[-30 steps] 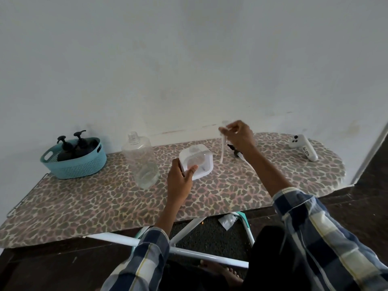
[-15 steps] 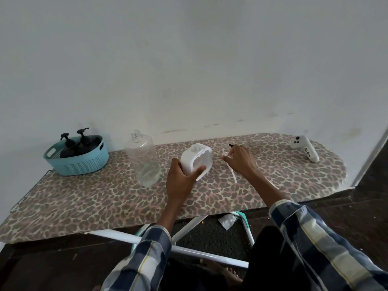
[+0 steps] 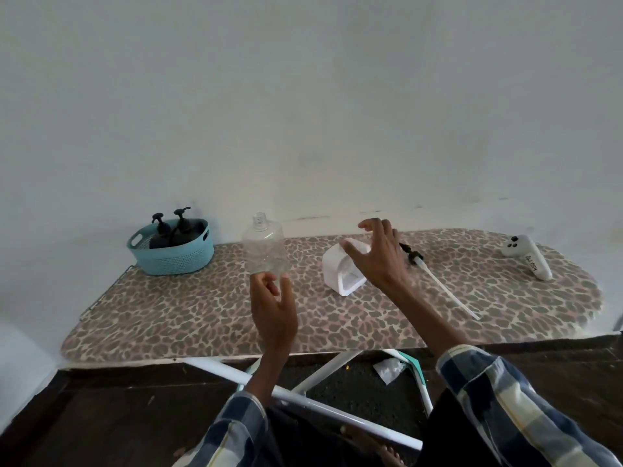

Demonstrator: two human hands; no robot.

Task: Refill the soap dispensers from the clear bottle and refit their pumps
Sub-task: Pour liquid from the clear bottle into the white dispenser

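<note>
Head view shows a leopard-print table (image 3: 209, 315) along a pale wall, and every place below is given from the clear bottle (image 3: 266, 246), which stands upright and capless toward the middle of it. Largest after the table, a teal basket (image 3: 172, 252) sits well to the left of the bottle with two black pump dispensers (image 3: 173, 230) in it. Right of the bottle a white dispenser (image 3: 340, 273) lies tipped on its side, its pump out. Farther right lies that pump (image 3: 438, 281), black head toward the wall and long white tube trailing forward, and farthest right a white controller (image 3: 527, 261). The left hand (image 3: 274, 310) hovers just in front of the bottle, fingers loosely parted and holding nothing; the right hand (image 3: 377, 256) is spread above the white dispenser, also gripping nothing. The step looks like taking up the bottle to pour: the dispenser probably needs standing upright first, steadied by one hand, while the other grips the bottle low on its body. The tube lies close by and could be knocked; the controller is well clear.
</note>
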